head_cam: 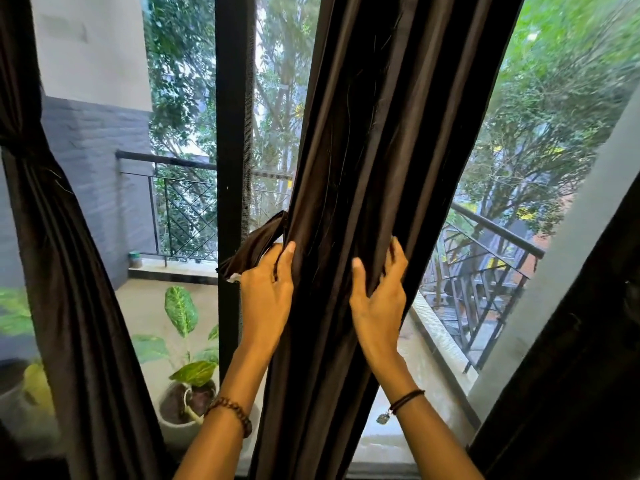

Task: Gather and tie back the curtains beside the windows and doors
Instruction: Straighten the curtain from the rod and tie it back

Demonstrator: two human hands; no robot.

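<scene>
The middle curtain [367, 150], dark brown and drawn into a thick bundle of folds, hangs down the centre of the view in front of the glass, just right of the black door frame [230, 133]. Both hands are on it at about the same height. The left hand [266, 292] grips the bundle's left edge, fingers curled into the cloth, and a strip of the same dark fabric, the tie-back [254, 244], sticks out to the left from between its thumb and fingers (a small white tag shows at the strip's lower end). The right hand [377, 296] holds the bundle's right side, with the thumb pressed on the front folds and the fingertips hooked round the edge. A beaded bracelet [232, 412] sits on the left wrist and a dark cord bracelet [407, 398] with a small charm on the right. At the far left a second curtain [59, 254] is already cinched high up and fans out below the tie. Another dark curtain [571, 375] fills the lower right corner. Outside, through the glass, a leafy potted plant [181, 310] stands on the balcony floor beside the frame, with a metal railing [180, 206] and trees behind it.
</scene>
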